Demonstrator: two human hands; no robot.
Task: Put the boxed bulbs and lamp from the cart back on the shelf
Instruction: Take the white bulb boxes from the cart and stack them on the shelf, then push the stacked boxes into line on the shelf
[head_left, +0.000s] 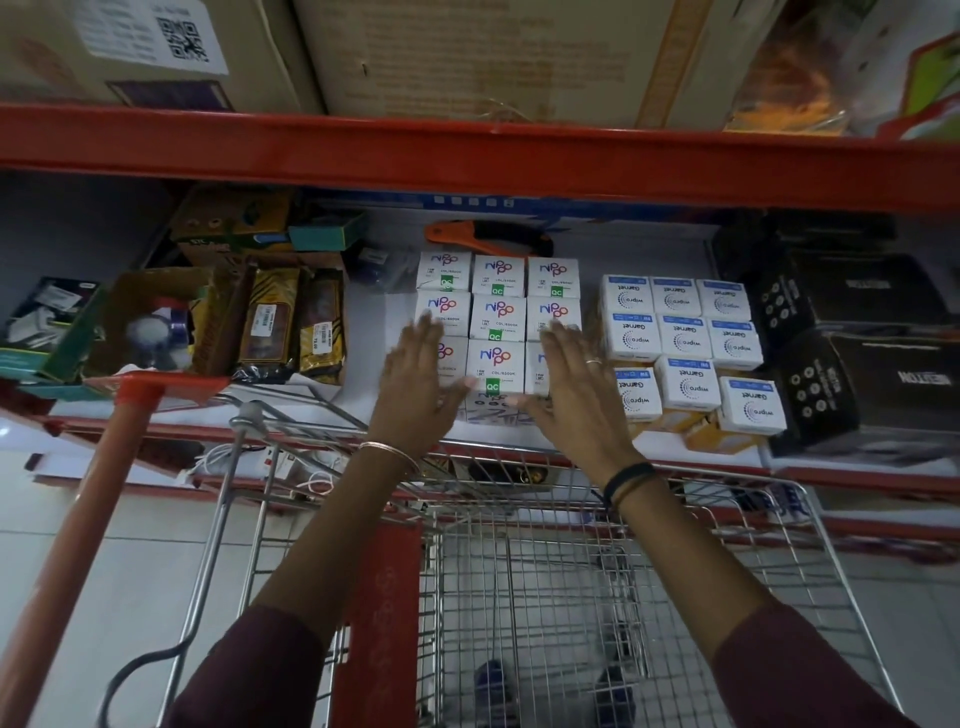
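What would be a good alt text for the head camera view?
Both hands, left hand and right hand, rest open on stacked Nippo bulb boxes on a shelf, beside Wipro boxes, above a wire cart.

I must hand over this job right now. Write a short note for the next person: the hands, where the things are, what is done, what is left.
Left hand: open, flat against the left side of the Nippo boxes. Holds nothing.
Right hand: open, flat against their right side. Holds nothing.
Nippo boxes: in a three-by-three block on the shelf; more seem to lie under it.
Wipro boxes: on the shelf, right of the Nippo block, front ones uneven.
Cart: below the shelf; no boxes seen in its basket.
Done: bulbs appear shelved.
Left: square the rows. No lamp box clearly identified; check.
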